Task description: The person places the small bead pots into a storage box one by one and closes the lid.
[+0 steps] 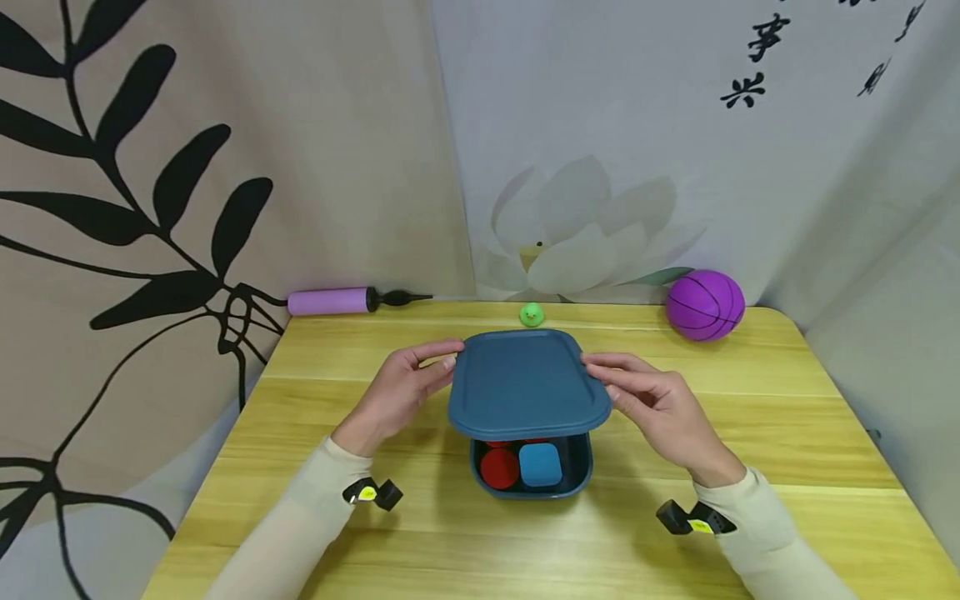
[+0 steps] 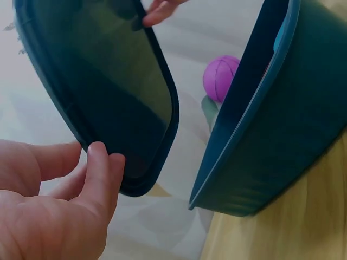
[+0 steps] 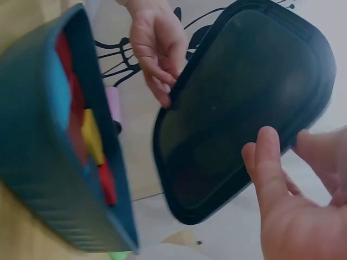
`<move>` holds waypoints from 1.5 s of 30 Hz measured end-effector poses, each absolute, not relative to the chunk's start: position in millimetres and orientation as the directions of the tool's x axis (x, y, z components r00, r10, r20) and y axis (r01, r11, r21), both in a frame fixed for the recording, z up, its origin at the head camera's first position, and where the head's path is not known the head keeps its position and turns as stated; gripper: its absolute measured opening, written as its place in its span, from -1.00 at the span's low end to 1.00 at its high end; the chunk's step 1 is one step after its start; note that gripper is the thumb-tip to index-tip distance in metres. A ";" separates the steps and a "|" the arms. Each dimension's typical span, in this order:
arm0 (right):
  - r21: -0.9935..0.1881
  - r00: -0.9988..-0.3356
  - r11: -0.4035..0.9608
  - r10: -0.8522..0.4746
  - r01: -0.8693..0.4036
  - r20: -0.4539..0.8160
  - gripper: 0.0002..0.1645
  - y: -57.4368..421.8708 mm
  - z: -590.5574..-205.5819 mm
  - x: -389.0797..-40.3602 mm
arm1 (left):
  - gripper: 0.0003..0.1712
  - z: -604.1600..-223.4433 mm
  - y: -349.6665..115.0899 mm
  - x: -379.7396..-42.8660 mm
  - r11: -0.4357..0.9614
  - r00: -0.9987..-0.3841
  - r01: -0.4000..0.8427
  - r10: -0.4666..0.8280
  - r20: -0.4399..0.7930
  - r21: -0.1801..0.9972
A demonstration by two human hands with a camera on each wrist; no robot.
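A dark blue lid (image 1: pixel 531 383) hangs tilted above a dark blue storage box (image 1: pixel 536 495), apart from its rim. My left hand (image 1: pixel 396 390) pinches the lid's left edge, with thumb and fingers on either side in the left wrist view. On the opposite edge, my right hand (image 1: pixel 660 407) grips the lid between thumb and fingers. Inside the box lie a red round block (image 1: pixel 499 468) and a light blue block (image 1: pixel 540 464). The right wrist view also reveals a yellow block (image 3: pixel 92 135) and further red pieces in it. The lid hides the box's far part from the head view.
A purple ball (image 1: pixel 705 305) with black lines sits at the table's back right. Behind the lid is a small green toy (image 1: pixel 532 314). A purple hand pump (image 1: pixel 330 301) lies along the back left edge. Patterned curtains rise behind the wooden table (image 1: pixel 420 542).
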State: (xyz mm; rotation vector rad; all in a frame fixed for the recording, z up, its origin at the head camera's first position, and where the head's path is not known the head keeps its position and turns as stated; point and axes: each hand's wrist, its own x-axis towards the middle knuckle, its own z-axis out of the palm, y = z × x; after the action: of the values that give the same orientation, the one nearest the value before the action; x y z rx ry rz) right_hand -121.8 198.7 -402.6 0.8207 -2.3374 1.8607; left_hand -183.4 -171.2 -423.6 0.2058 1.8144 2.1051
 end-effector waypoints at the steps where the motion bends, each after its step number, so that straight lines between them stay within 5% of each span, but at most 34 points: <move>1: -0.902 -0.865 0.146 -0.378 -0.407 0.329 -0.59 200.4 -405.0 -121.6 | -0.49 -424.3 -170.0 -184.7 -0.132 -0.927 -0.178 0.354 -0.122 0.975; 8: -0.945 -0.898 0.137 -0.376 -0.299 0.230 -0.59 206.5 -422.1 -119.8 | -0.39 -432.6 -162.0 -191.5 -0.151 -0.925 -0.203 0.353 -0.139 0.967; 19: -0.966 -0.892 0.083 -0.410 -0.243 0.189 -0.30 207.7 -445.6 -118.3 | -0.31 -447.7 -154.4 -199.9 -0.147 -0.921 -0.238 0.349 -0.174 0.960; 27: -0.974 -0.919 0.158 -0.384 -0.163 0.091 -0.17 205.2 -458.6 -117.7 | -0.29 -460.5 -151.6 -202.6 -0.016 -0.931 -0.215 0.307 -0.200 0.976; 45: -0.975 -0.929 0.181 -0.366 -0.129 0.055 -0.17 201.7 -474.6 -115.0 | -0.27 -473.9 -151.9 -200.0 0.119 -0.926 -0.191 0.306 -0.219 0.974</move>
State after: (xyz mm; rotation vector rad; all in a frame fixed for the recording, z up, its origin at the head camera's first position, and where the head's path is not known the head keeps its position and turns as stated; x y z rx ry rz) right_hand -115.0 201.7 -474.6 0.5432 -2.5538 2.0723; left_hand -200.0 -151.9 -473.9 0.1120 2.0376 1.8639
